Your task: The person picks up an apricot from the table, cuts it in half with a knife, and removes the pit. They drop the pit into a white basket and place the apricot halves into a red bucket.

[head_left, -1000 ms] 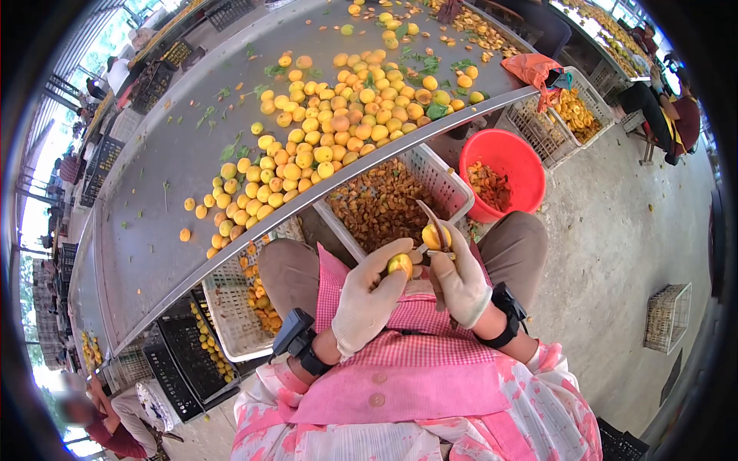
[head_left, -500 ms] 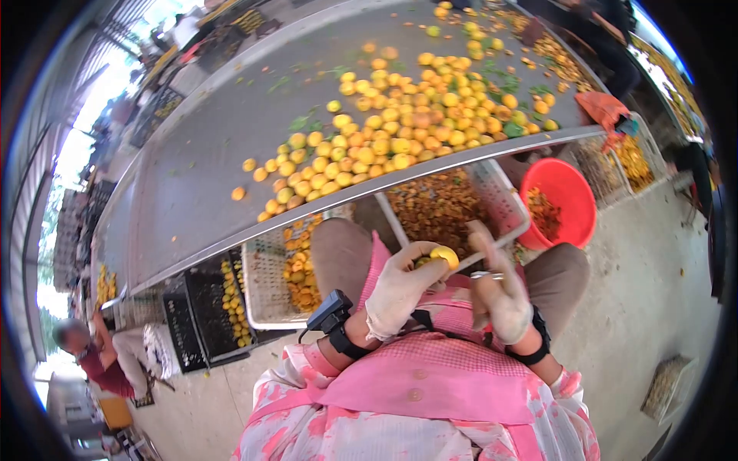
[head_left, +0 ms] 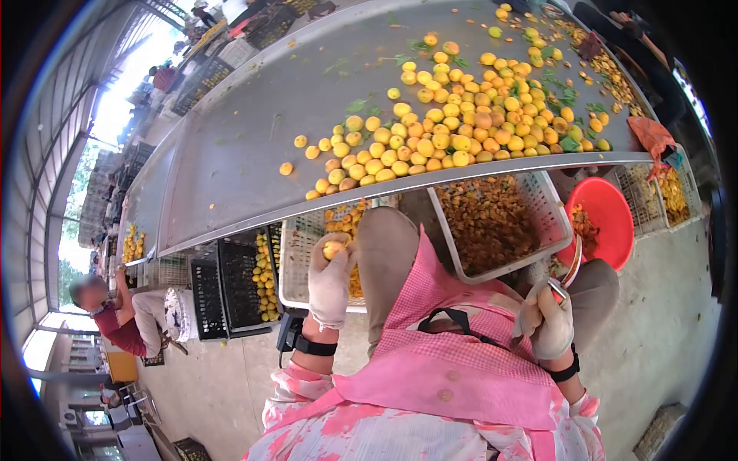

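My left hand (head_left: 329, 288), in a pale glove, has its fingers closed around a yellow apricot (head_left: 334, 249). It is above a white crate (head_left: 294, 265) of orange apricot pieces, left of my knee. My right hand (head_left: 547, 329), gloved too, grips what looks like a small knife (head_left: 573, 265) with a shiny, curved blade pointing up and away from me. That hand is over my right thigh, near a red bucket (head_left: 621, 238). Between my knees stands another white crate (head_left: 484, 270), filled with brownish-orange bits.
A metal table (head_left: 231, 165) spans the front, bearing a heap of apricots (head_left: 453, 127) and some leaves. Black crates (head_left: 240, 288) stand at the left, one with apricots. An orange cloth (head_left: 650, 134) hangs at the table's right corner. A person (head_left: 115, 315) sits far left.
My hands have come apart: the left moved left over the crate of pieces with the apricot, the right drew away to the right. The view has shifted as well.
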Demonstrator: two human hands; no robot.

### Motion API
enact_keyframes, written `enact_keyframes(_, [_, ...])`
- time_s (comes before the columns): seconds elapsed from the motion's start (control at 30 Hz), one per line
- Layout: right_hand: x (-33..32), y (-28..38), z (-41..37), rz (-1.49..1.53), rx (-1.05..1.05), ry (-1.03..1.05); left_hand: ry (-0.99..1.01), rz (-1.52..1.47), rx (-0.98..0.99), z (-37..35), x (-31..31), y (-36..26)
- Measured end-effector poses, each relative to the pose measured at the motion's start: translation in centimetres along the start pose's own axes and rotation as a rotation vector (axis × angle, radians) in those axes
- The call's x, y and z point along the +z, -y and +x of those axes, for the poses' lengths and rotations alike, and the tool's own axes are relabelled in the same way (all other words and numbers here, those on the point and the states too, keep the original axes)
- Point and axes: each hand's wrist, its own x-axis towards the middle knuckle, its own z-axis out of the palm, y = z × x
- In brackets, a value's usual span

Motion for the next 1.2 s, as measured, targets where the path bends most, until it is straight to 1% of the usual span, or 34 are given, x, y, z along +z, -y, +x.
enact_keyframes(0.03, [0.4, 0.7, 0.1, 0.016, -0.029, -0.033, 0.018, -0.008, -0.011, -0.2, 1.3, 0.0])
enact_keyframes(0.1, [0.9, 2.1, 0.5, 0.021, -0.079, -0.105, 0.262, -0.033, -0.154, -0.6, 4.5, -0.1])
enact_keyframes(0.17, [1.2, 3.6, 1.0, 0.072, -0.148, -0.147, 0.381, -0.035, -0.223, -0.7, 7.5, 0.7])
enact_keyframes(0.23, [1.6, 4.5, 1.6, 0.072, -0.315, -0.166, 0.575, -0.020, -0.278, -1.1, 10.8, 1.5])
enact_keyframes(0.27, [1.8, 5.1, 1.8, 0.110, -0.344, -0.176, 0.653, -0.036, -0.300, -1.6, 12.6, 1.9])
enact_keyframes(0.3, [2.0, 5.6, 1.9, 0.149, -0.373, -0.183, 0.715, 0.014, -0.322, -2.2, 14.3, 1.9])
enact_keyframes(0.33, [2.6, 6.1, 2.1, 0.314, -0.417, -0.163, 0.756, 0.053, -0.372, -2.8, 16.0, 1.9])
enact_keyframes(0.37, [2.8, 6.5, 2.0, 0.213, -0.483, -0.246, 0.794, 0.094, -0.419, -3.4, 17.4, 2.0])
enact_keyframes(0.4, [2.9, 6.8, 2.0, 0.182, -0.535, -0.272, 0.823, 0.085, -0.438, -4.0, 18.4, 2.4])
enact_keyframes(0.43, [2.7, 7.1, 1.9, 0.152, -0.584, -0.291, 0.895, 0.120, -0.440, -4.5, 19.3, 2.8])
enact_keyframes(0.47, [2.0, 7.2, 1.8, 0.137, -0.621, -0.242, 0.960, 0.157, -0.438, -5.0, 20.0, 3.2])
enact_keyframes(0.57, [2.1, 7.4, 1.3, 0.129, -0.652, -0.332, 1.000, 0.229, -0.488, -6.0, 21.0, 4.3])
enact_keyframes(0.6, [1.5, 6.9, 1.3, 0.084, -0.693, -0.277, 1.011, 0.226, -0.471, -6.3, 21.2, 4.5])
enact_keyframes(0.73, [1.5, 5.8, 1.3, 0.108, -0.726, -0.260, 1.008, 0.267, -0.459, -7.3, 21.7, 4.5])
enact_keyframes(0.8, [1.5, 5.5, 1.5, 0.139, -0.792, -0.170, 0.984, 0.290, -0.435, -7.6, 21.8, 4.5])
enact_keyframes(0.83, [1.5, 5.5, 1.5, 0.141, -0.791, -0.168, 0.982, 0.291, -0.434, -7.9, 21.8, 4.7])
enact_keyframes(0.93, [1.6, 5.4, 1.3, 0.163, -0.751, -0.176, 0.933, 0.297, -0.372, -8.3, 21.6, 5.1])
enact_keyframes(1.0, [1.6, 5.4, 1.0, -0.027, -0.752, -0.187, 0.952, 0.334, -0.352, -8.4, 21.3, 5.3])
enact_keyframes(1.03, [1.6, 5.3, 1.0, -0.027, -0.753, -0.186, 0.952, 0.334, -0.352, -8.4, 21.2, 5.6])
enact_keyframes(1.1, [1.7, 5.1, 0.9, -0.138, -0.700, -0.253, 0.953, 0.392, -0.142, -8.6, 21.0, 6.3])
enact_keyframes(1.13, [1.6, 5.0, 0.9, -0.139, -0.701, -0.251, 0.952, 0.391, -0.140, -8.6, 20.9, 6.3])
enact_keyframes(1.2, [1.5, 5.1, 1.0, -0.012, -0.589, -0.185, 0.947, 0.393, -0.152, -8.7, 20.8, 6.3])
